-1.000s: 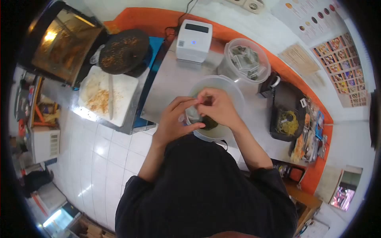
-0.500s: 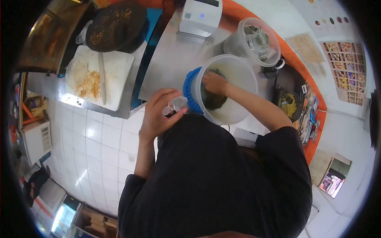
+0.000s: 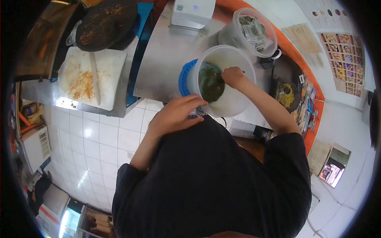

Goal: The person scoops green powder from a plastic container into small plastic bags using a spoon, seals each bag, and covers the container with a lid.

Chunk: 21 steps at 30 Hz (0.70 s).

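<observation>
- The large tub (image 3: pixel 240 97) is seen on the metal bench (image 3: pixel 156 67), with its mouth turned up toward the view; a dark green mass (image 3: pixel 212 87) is gathered at its bottom, over to the left side.
- The right grip (image 3: pixel 235 77) is held over the mouth of the large tub, just to the right of the dark green mass; its fingers are curled inward, but how firmly they are closed, and whether anything is pinched in them, cannot be told; the forearm is crossed over the right rim of the large tub.
- The left grip (image 3: pixel 178 115) is placed just outside the near left rim of the large tub; a clear plastic piece (image 3: pixel 198 112) is pinched between its thumb and fingers, just below that rim; its exact shape is partly hidden by the fingers.
- A blue lid (image 3: pixel 183 79) is set close against the left of the large tub, and is partly covered by it.
- Beyond the large tub, slightly to the right, a second tub (image 3: pixel 227 37) is stood, in which clear packets (image 3: pixel 254 33) are heaped; a white machine (image 3: pixel 192 15) is placed beyond it to the left.
- Well to the left of the large tub, a white board (image 3: pixel 112 75) is laid, with brown crumbs (image 3: pixel 82 86) scattered on it.
</observation>
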Each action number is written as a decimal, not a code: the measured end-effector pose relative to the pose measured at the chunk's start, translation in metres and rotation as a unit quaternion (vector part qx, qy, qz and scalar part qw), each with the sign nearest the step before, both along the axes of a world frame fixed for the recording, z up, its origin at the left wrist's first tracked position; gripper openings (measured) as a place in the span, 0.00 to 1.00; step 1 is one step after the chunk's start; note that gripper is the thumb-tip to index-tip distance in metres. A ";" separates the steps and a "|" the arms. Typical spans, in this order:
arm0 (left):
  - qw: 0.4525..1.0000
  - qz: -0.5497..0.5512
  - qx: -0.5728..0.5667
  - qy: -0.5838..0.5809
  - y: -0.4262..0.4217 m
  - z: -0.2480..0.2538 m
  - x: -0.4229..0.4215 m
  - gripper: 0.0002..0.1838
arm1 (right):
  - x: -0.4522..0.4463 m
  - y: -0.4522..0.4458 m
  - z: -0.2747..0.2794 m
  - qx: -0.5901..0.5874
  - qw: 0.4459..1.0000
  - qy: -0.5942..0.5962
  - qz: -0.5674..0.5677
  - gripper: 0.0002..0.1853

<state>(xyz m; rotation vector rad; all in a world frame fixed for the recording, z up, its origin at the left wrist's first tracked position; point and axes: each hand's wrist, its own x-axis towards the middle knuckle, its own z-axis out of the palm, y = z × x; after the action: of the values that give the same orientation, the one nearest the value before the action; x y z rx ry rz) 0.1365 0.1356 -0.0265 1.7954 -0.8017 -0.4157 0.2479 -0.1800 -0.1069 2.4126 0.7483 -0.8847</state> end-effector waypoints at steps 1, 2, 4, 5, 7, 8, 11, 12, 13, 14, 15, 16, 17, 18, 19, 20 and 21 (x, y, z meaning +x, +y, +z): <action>1.000 -0.008 0.013 0.001 -0.002 -0.001 0.000 0.25 | -0.001 -0.002 0.001 -0.003 0.999 0.033 -0.017 0.09; 1.000 -0.008 0.014 0.012 -0.002 -0.003 0.000 0.25 | -0.002 -0.004 0.003 -0.006 0.997 0.066 -0.035 0.09; 0.999 -0.014 0.017 0.034 -0.003 -0.007 0.000 0.25 | -0.007 -0.003 0.015 0.008 0.992 0.108 -0.066 0.09; 0.999 -0.009 0.022 0.029 -0.002 -0.006 0.001 0.25 | -0.009 -0.001 0.022 0.023 0.990 0.116 -0.076 0.10; 0.999 0.005 0.032 0.022 0.000 -0.002 0.000 0.26 | -0.012 -0.001 0.025 0.041 0.993 0.078 -0.084 0.11; 0.999 0.015 0.036 0.026 0.000 -0.001 0.001 0.25 | -0.014 -0.002 0.023 0.044 0.995 0.031 -0.083 0.11; 0.998 0.032 0.048 0.039 -0.001 0.003 0.001 0.24 | -0.030 -0.013 -0.009 0.032 0.995 0.027 -0.091 0.12; 0.997 0.034 0.047 0.042 -0.001 0.004 0.002 0.24 | -0.033 -0.010 -0.010 0.024 0.994 0.048 -0.093 0.12; 0.997 0.039 0.046 0.045 -0.002 0.005 0.003 0.24 | -0.033 -0.010 -0.008 0.043 0.992 0.076 -0.090 0.12; 0.996 0.038 0.056 0.065 -0.001 0.007 0.004 0.25 | -0.032 -0.011 -0.006 0.061 0.989 0.105 -0.084 0.12; 0.993 0.038 0.065 0.086 0.000 0.010 0.005 0.25 | -0.032 -0.009 -0.002 0.080 0.985 0.134 -0.079 0.12; 0.991 0.038 0.075 0.105 0.001 0.012 0.006 0.26 | -0.033 -0.009 -0.007 0.115 0.978 0.163 -0.066 0.12; 0.994 0.040 0.069 0.079 0.002 0.008 0.005 0.26 | -0.035 -0.011 -0.017 0.151 0.968 0.192 -0.053 0.12; 0.996 0.042 0.063 0.052 0.002 0.002 0.005 0.27 | -0.035 -0.007 -0.015 0.186 0.957 0.219 -0.039 0.13; 0.997 0.045 0.057 0.025 0.002 -0.002 0.005 0.27 | -0.034 -0.007 -0.011 0.200 0.953 0.220 -0.059 0.13; 0.997 0.053 0.047 0.028 0.004 -0.003 0.005 0.28 | -0.034 -0.009 -0.006 0.213 0.948 0.221 -0.079 0.13; 0.997 0.062 0.036 0.032 0.005 -0.001 0.005 0.28 | -0.034 -0.008 0.005 0.227 0.943 0.223 -0.099 0.13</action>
<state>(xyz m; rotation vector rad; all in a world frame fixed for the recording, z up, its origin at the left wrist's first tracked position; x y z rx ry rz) 0.1415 0.1404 -0.0277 1.8786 -0.6353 -0.4233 0.2139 -0.1878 -0.1018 2.7532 0.9709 -1.5160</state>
